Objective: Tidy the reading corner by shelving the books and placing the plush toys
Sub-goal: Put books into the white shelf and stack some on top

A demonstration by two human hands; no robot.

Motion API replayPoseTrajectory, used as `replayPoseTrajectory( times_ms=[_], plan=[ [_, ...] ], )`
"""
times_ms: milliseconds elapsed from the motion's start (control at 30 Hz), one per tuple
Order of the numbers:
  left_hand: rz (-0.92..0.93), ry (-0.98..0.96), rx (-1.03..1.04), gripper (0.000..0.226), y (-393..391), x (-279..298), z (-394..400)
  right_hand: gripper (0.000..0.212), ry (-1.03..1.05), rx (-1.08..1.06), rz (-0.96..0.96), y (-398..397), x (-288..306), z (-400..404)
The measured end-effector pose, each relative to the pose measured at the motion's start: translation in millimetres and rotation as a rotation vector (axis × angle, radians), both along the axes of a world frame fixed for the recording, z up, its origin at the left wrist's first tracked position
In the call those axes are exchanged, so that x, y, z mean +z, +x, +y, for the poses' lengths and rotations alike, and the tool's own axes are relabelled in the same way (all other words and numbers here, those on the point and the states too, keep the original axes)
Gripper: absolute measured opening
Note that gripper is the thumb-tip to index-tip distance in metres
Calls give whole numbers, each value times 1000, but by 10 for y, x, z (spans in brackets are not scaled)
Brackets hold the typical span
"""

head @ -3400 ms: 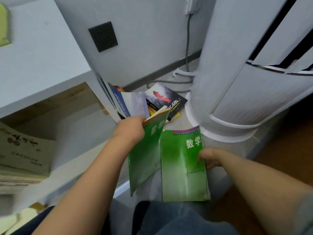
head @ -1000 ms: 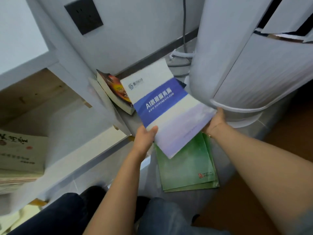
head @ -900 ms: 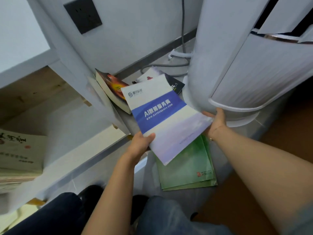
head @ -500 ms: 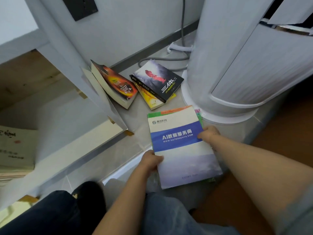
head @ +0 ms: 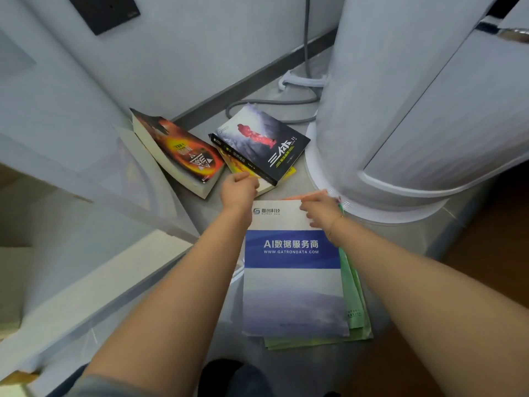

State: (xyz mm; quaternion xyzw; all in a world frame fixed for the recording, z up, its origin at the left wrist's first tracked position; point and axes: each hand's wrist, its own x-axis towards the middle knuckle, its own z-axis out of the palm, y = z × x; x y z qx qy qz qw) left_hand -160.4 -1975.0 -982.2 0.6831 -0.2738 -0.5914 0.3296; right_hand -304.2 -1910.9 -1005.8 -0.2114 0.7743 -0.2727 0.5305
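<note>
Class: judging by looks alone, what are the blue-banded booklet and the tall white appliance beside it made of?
Blue-banded booklet: likely coated paper, thin, flat, with printed cover and soft sheen. Tall white appliance: probably moulded plastic, smooth, slightly glossy, with curved seamed panels; painted metal cannot be ruled out.

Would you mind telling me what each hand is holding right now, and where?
Neither hand clearly grips anything. The left hand reaches toward the yellow book; the right hand rests at the top edge of the blue-and-white booklet.

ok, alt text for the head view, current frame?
Both hands reach over a blue-and-white booklet lying on green books on the floor: the left hand curled at a dark novel, the right hand resting on the booklet's top edge. An orange novel leans against a white shelf; a white appliance stands right.
</note>
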Motion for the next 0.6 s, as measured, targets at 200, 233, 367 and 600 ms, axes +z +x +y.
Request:
replayPoseTrajectory(
  times_ms=[200, 233, 367, 600],
  plan=[
    [255, 263, 25, 45, -373, -324, -470, 24, 24, 0, -109, 77, -401, 215],
    [277, 266, 52, 41, -401, -382, -512, 24, -5, -13, -120, 80, -438, 266],
    [214, 299, 129, 43, -470, -712, -679, 24, -14, -142, -235, 31, -415, 291],
    [121, 100, 99, 16, -427, -638, -499, 29, 3, -212, -303, -99, -348, 161]
  ],
)
